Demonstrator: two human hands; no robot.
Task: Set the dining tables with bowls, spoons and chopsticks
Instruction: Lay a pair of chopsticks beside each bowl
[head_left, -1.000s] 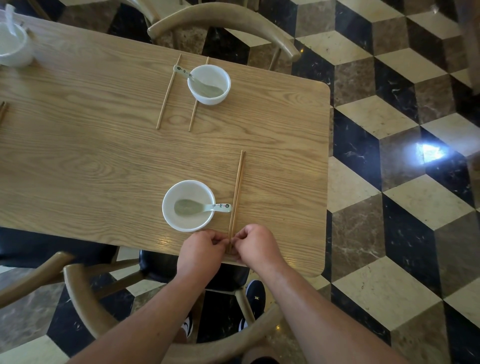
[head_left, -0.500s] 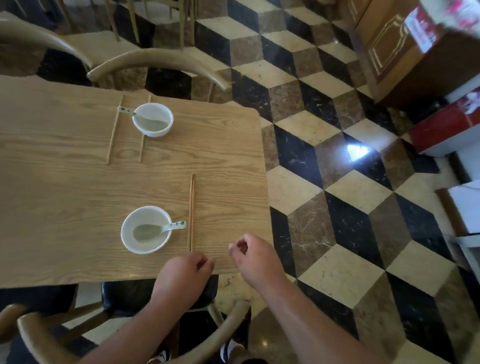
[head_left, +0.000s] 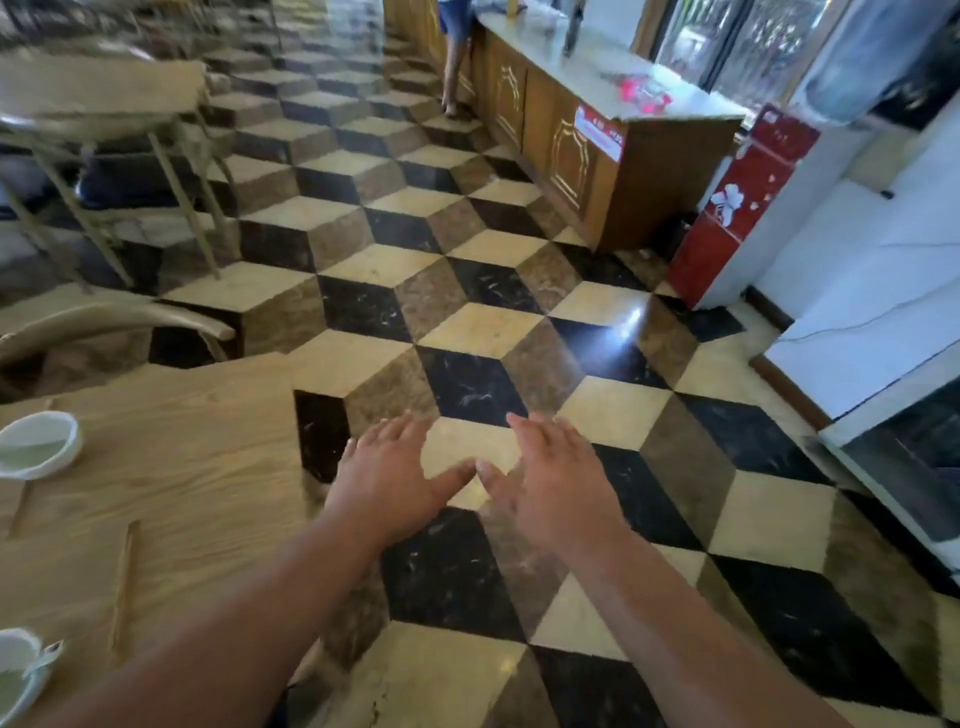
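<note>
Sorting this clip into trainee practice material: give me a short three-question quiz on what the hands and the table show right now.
1. True or false: the left hand and the right hand are both open and hold nothing.
2. The hands hover over: A a chair seat; B the tiled floor; C the wooden counter.
3. How many bowls show on the table?
Key: 1 true; 2 B; 3 two, the far bowl and the near bowl.

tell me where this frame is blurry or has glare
Head view: motion smear on the far table at upper left; bright glare spot on the glossy floor; the left hand and right hand comparatively sharp; straight lines bow near the edges.
</note>
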